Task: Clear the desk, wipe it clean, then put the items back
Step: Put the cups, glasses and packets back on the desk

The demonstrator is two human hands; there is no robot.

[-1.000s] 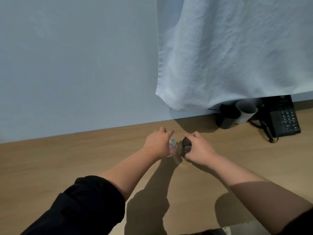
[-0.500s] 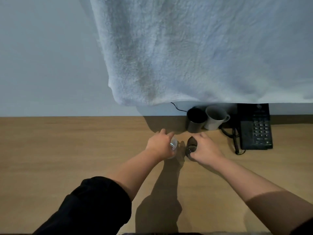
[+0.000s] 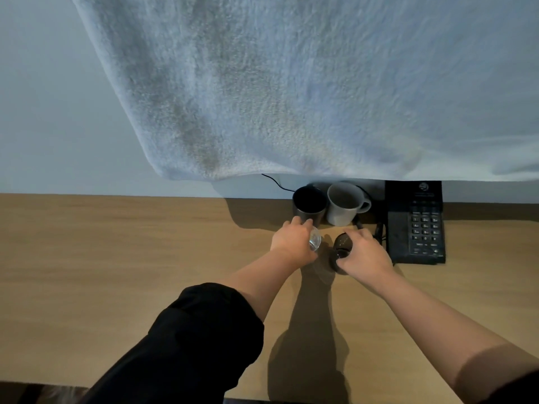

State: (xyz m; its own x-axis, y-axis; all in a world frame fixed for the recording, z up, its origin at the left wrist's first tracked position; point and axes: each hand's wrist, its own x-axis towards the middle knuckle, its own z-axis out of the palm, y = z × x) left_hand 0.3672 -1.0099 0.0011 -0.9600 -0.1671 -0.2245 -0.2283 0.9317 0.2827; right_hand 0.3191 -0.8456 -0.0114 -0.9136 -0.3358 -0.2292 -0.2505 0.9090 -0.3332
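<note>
Now both hands are out over the wooden bench (image 3: 116, 272), each wrapped round a small glass. The left hand (image 3: 293, 242) has its fingers curled over a clear glass (image 3: 315, 243), which shows only at the hand's 3 o'clock side. The right hand (image 3: 364, 253) grips a dark glass (image 3: 340, 248) from its 3 o'clock side, thumb and fingers closed round the rim. The two glasses are just beside each other with a narrow gap between them; whether their bases touch the bench I cannot tell.

At 12 o'clock from the left hand stands a black mug (image 3: 309, 203), upright and very near the fingertips. A pale mug (image 3: 344, 204) stands just beside it at its 3 o'clock, handle pointing towards 3 o'clock. A black telephone (image 3: 415, 225) lies at 3 o'clock from the right hand, near it. A thin black cord (image 3: 272, 182) runs along the wall (image 3: 43, 112) at 10 o'clock from the black mug.

A large white towel (image 3: 291, 83) hangs across the top of the view, and a black sleeve (image 3: 189, 339) covers the left upper arm
</note>
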